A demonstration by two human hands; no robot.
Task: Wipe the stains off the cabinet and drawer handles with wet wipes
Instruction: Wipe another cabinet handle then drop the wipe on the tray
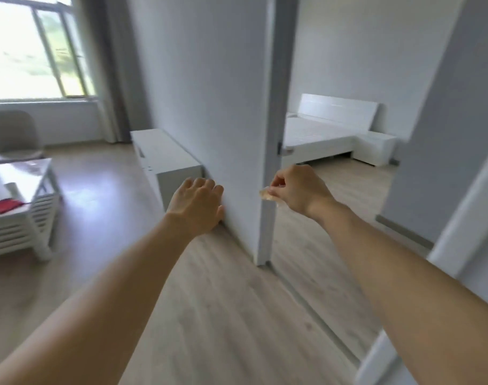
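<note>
Now, hands: two, both raised before the grey wall corner [209,107].
Left hand [195,208]: fingers relaxed, empty, left of the corner.
Right hand [298,190]: pinches one small crumpled pale wet wipe [268,195], right of the corner.
Cabinet: one low white cabinet [165,157], behind the left hand against the wall.
Bed: one white bed [317,137], through the doorway.

wet wipe [268,195] — small crumpled pale wad, blurred, pinched in right hand [295,190] — low white cabinet [165,159] against wall.
</note>
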